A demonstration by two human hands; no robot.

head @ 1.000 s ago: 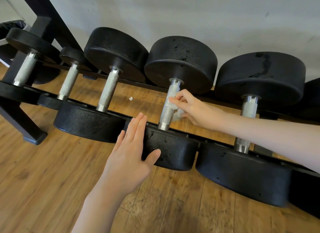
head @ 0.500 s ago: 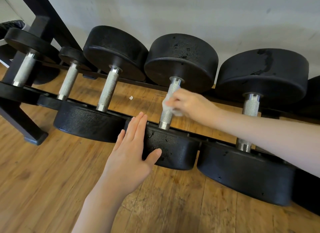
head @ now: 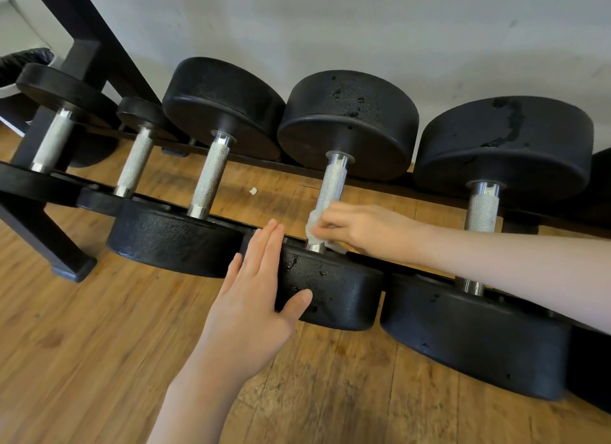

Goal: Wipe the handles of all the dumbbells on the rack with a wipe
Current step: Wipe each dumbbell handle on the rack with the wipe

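Note:
Several black dumbbells with knurled silver handles lie side by side on a low black rack (head: pixel 49 232). My right hand (head: pixel 360 227) grips a white wipe (head: pixel 312 227) wrapped round the lower end of the fourth dumbbell's handle (head: pixel 332 186), just above its near weight head (head: pixel 334 291). My left hand (head: pixel 254 298) rests flat with straight fingers on the left side of that near head, thumb across its front. The dumbbell handle to the right (head: pixel 482 209) is partly hidden behind my right forearm.
A wooden floor (head: pixel 99 344) runs under and in front of the rack. A grey wall stands close behind the far weight heads. A small white scrap (head: pixel 253 191) lies on the floor beneath the handles. A black upright frame post (head: pixel 99 43) rises at the left.
My right hand has slid the wipe down the handle from near the far head to its near end. My left hand has stayed on the near head.

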